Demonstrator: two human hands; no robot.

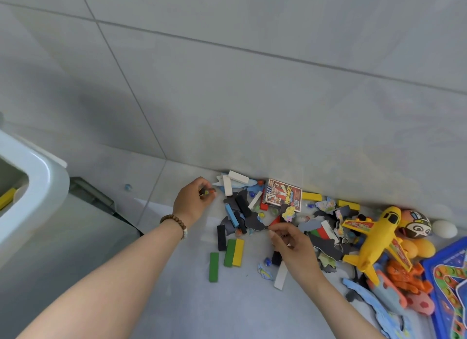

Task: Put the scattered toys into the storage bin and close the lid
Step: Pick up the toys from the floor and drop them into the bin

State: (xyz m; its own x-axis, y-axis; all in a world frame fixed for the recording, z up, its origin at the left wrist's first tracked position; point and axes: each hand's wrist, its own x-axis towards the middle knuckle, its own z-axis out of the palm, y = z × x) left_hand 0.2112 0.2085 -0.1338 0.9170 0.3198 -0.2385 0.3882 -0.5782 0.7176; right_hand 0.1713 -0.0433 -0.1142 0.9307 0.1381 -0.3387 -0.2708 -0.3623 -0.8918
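Presently, the left hand [193, 203] curls around small toys [207, 192], the right hand [290, 245] pinches a dark flat piece [254, 222] amid the toy pile [316, 222], and the storage bin [48, 187] stands well left of both.

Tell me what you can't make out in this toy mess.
Head view only.
Bin: left edge cuts it off, no lid visible.
Small toy in left hand: curled fingers cover most of it.
Blue board: right edge cuts it off.
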